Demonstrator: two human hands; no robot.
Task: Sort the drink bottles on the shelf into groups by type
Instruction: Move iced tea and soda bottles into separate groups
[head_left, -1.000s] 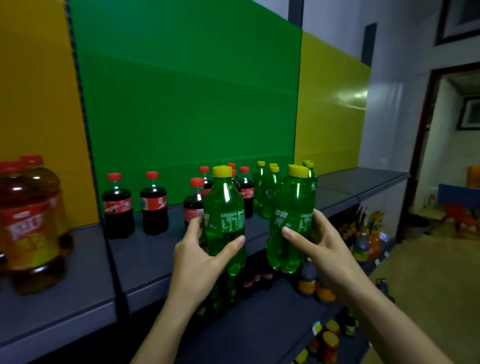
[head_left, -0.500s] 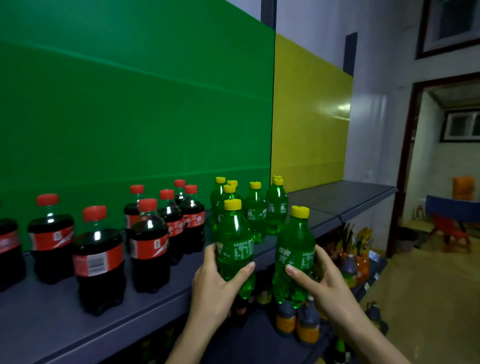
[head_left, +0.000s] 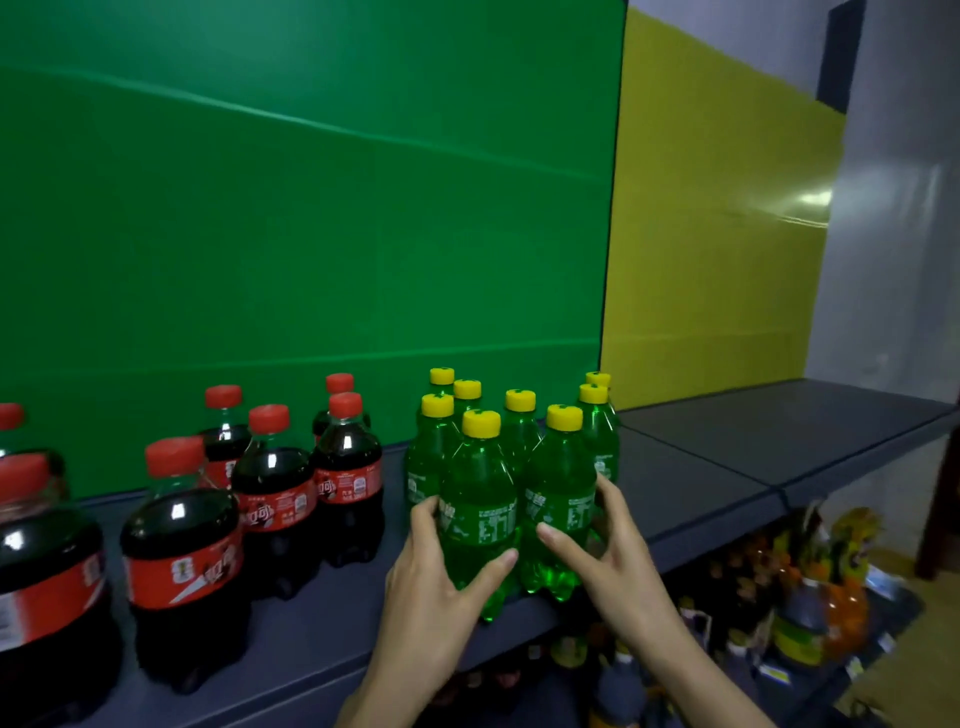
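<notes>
One wide-angle view, worn on the head, looks forward and slightly down, close to the shelf (head_left: 701, 467) and running along it to the right. The green panel (head_left: 311, 208) fills the upper left; the yellow panel (head_left: 717, 234) recedes on the right. The left hand (head_left: 431, 587) and right hand (head_left: 613, 561) enter from the bottom edge, nearest the lens, each holding a green bottle: the left bottle (head_left: 478, 519) and the right bottle (head_left: 561, 499).

Only bit I can actually read is white Chinese script, looks like 可口, on the cola bottles' (head_left: 275, 499) red labels (head_left: 258, 515). Print on the green bottles (head_left: 478, 519) is too small.
</notes>
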